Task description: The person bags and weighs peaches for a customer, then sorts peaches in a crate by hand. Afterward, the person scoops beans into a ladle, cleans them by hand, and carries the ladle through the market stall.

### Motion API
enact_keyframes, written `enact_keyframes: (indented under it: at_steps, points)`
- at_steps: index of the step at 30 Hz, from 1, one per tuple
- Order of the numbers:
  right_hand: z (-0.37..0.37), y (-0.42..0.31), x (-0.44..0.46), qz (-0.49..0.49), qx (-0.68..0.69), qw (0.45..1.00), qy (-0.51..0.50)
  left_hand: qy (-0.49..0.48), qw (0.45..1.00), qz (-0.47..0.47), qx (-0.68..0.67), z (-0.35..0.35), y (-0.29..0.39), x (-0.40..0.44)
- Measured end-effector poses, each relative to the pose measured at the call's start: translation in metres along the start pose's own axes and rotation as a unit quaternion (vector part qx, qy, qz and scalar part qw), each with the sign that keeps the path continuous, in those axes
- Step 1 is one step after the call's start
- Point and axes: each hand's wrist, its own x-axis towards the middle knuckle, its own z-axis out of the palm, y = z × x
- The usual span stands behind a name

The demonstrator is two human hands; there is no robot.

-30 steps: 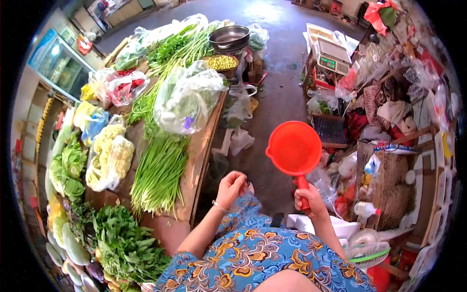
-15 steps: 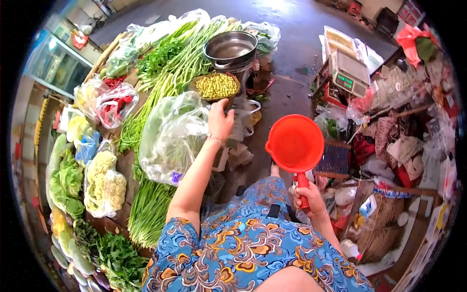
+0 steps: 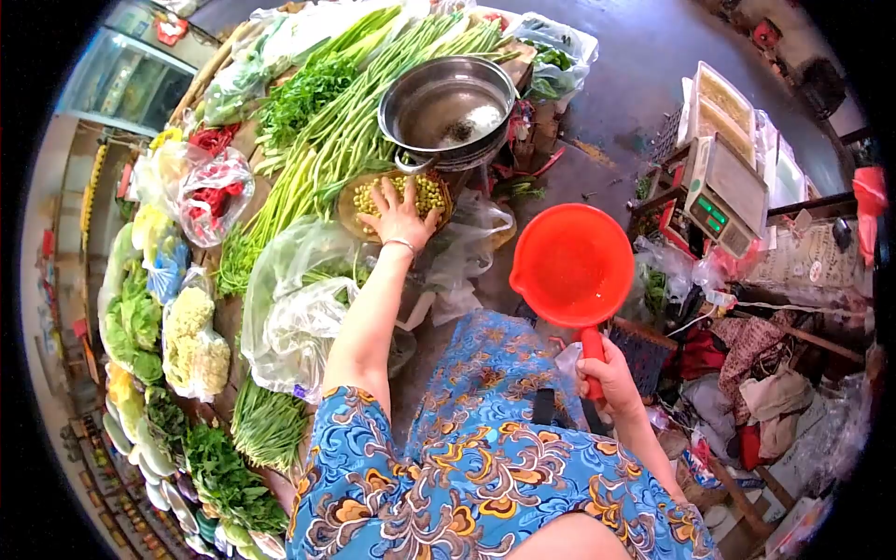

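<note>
My left hand spreads open, fingers splayed, over small round yellow-green beans in a shallow bowl. My right hand grips the handle of 1 smooth red plastic ladle. Beyond the left: a shiny round metal pot.

Bright overall, daylight look, cool bluish sheen on the floor at upper center-right. Blown-out glare inside the metal pot, top center; white highlights on the clear plastic bag, left of center. Green digits glow on the scale display, right side. Soft shading under the table edge, center. Red dipper evenly lit, saturated. Strong fisheye: shelves bend at lower left, corners black. Middle reasonably sharp; rim smeary, fine detail soft at far right.
</note>
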Motion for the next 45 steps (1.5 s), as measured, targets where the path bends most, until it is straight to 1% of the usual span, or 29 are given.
enact_keyframes:
  at_steps: [1, 4, 5, 7, 8, 11, 12, 15, 16, 17, 19, 23, 25, 26, 29, 31, 32, 34, 35, 37, 38, 39, 42, 43, 45]
  points:
    - [0.000, -0.007, 0.008, 0.007, 0.001, 1.000, 0.000, -0.006, 1.000, -0.002, 0.003, 0.000, 0.000, 0.006]
    - [-0.001, -0.024, 0.027, 0.014, -0.008, 1.000, -0.017, -0.035, 0.998, 0.043, 0.006, -0.001, -0.007, 0.015]
    - [-0.001, -0.028, 0.034, 0.019, -0.009, 1.000, -0.019, -0.038, 0.998, 0.039, 0.007, 0.001, -0.011, 0.018]
    - [0.002, -0.031, 0.042, 0.014, -0.006, 0.999, -0.036, -0.042, 0.997, 0.054, -0.027, 0.006, -0.023, 0.020]
    - [0.004, -0.032, 0.046, 0.016, -0.004, 0.999, -0.036, 0.002, 0.997, 0.063, -0.041, 0.009, -0.028, 0.019]
    - [0.011, -0.038, 0.058, 0.021, -0.005, 0.999, -0.045, -0.005, 0.998, 0.067, -0.005, 0.014, -0.031, 0.021]
    - [0.015, -0.042, 0.062, 0.026, -0.011, 0.998, -0.052, 0.021, 0.997, 0.079, 0.005, 0.015, -0.032, 0.020]
    - [0.026, -0.044, 0.077, 0.034, -0.016, 0.997, -0.065, 0.032, 0.994, 0.105, 0.010, 0.020, -0.037, 0.025]
    - [0.029, -0.044, 0.081, 0.035, -0.018, 0.997, -0.069, 0.074, 0.988, 0.131, 0.014, 0.017, -0.037, 0.024]
    - [0.033, -0.046, 0.083, 0.037, -0.018, 0.997, -0.069, 0.073, 0.989, 0.131, 0.014, 0.014, -0.037, 0.025]
    - [0.041, -0.050, 0.087, 0.058, -0.021, 0.995, -0.080, 0.026, 0.989, 0.147, -0.009, 0.007, -0.036, 0.028]
    - [0.045, -0.044, 0.098, 0.061, -0.016, 0.993, -0.097, 0.027, 0.988, 0.155, 0.004, 0.002, -0.036, 0.033]
    - [0.046, -0.042, 0.103, 0.059, -0.024, 0.991, -0.117, 0.030, 0.984, 0.169, -0.043, 0.008, -0.040, 0.037]
    - [0.048, -0.043, 0.104, 0.061, -0.024, 0.991, -0.117, 0.029, 0.984, 0.168, -0.043, 0.010, -0.042, 0.039]
    - [0.055, -0.045, 0.104, 0.067, -0.033, 0.990, -0.118, 0.051, 0.981, 0.184, -0.042, 0.018, -0.047, 0.043]
    - [0.056, -0.043, 0.106, 0.069, -0.032, 0.990, -0.121, 0.093, 0.970, 0.215, -0.058, 0.024, -0.053, 0.049]
    - [0.056, -0.042, 0.107, 0.070, -0.032, 0.990, -0.120, 0.092, 0.971, 0.215, -0.058, 0.026, -0.056, 0.053]
    - [0.057, -0.040, 0.108, 0.068, -0.040, 0.990, -0.119, 0.071, 0.977, 0.176, -0.098, 0.026, -0.062, 0.058]
    - [0.057, -0.041, 0.108, 0.069, -0.040, 0.990, -0.119, 0.071, 0.977, 0.176, -0.098, 0.026, -0.067, 0.058]
    - [0.059, -0.042, 0.108, 0.075, -0.048, 0.989, -0.121, 0.095, 0.967, 0.189, -0.145, 0.022, -0.074, 0.057]
    - [0.060, -0.043, 0.108, 0.076, -0.048, 0.989, -0.121, 0.100, 0.964, 0.171, -0.178, 0.017, -0.073, 0.055]
    - [0.061, -0.044, 0.108, 0.079, -0.052, 0.988, -0.120, 0.099, 0.964, 0.171, -0.178, 0.018, -0.075, 0.057]
    - [0.064, -0.043, 0.110, 0.081, -0.057, 0.987, -0.123, 0.156, 0.938, 0.164, -0.263, 0.021, -0.082, 0.063]
    - [0.065, -0.042, 0.111, 0.079, -0.058, 0.987, -0.125, 0.155, 0.938, 0.164, -0.263, 0.018, -0.079, 0.062]
    - [0.066, -0.041, 0.113, 0.081, -0.057, 0.986, -0.131, 0.170, 0.926, 0.088, -0.327, 0.013, -0.075, 0.060]
